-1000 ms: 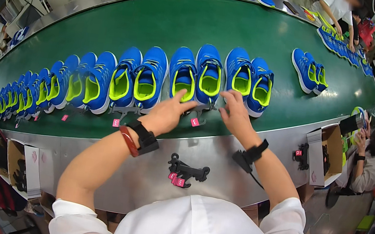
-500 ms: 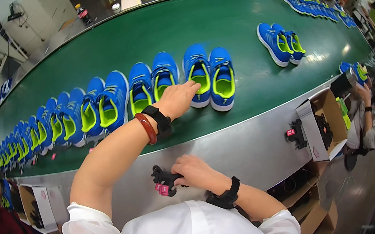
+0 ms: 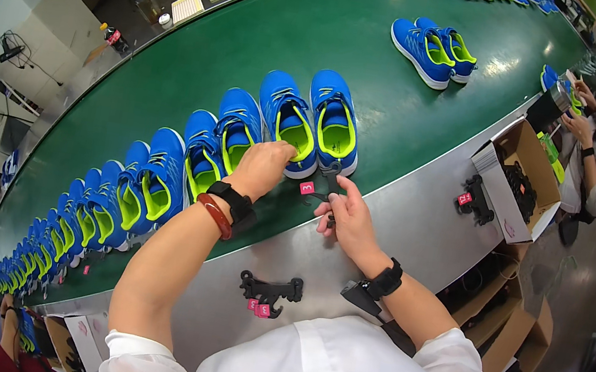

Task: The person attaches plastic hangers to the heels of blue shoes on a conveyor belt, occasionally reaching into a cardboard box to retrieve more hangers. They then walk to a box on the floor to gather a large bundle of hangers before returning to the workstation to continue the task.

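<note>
Left hand [image 3: 263, 167] hides shoe [image 3: 288, 122] heel

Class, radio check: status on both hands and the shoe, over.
Left hand gripping heel of blue shoe on green belt. Right hand pinching black tagged hanger. Nothing blocking.
</note>
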